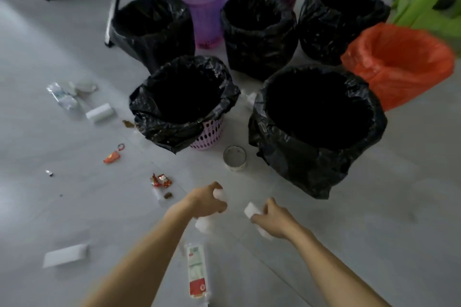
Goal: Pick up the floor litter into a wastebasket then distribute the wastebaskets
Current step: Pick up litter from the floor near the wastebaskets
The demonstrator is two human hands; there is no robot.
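A white scrap is squeezed in the left hand. The right hand grips a white block. The big black-bagged wastebasket sits just ahead, nearer the right hand. A long packet lies between the arms, pointing forward; its writing is too blurry to read.

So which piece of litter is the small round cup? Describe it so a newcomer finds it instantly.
Start at the two nearest black-lined wastebaskets, the pink lattice basket and the larger black-bagged bin. On the grey floor in the gap between them, towards the camera, stands the cup. It is the only round, open-topped piece; the other litter is flat wrappers and white blocks.
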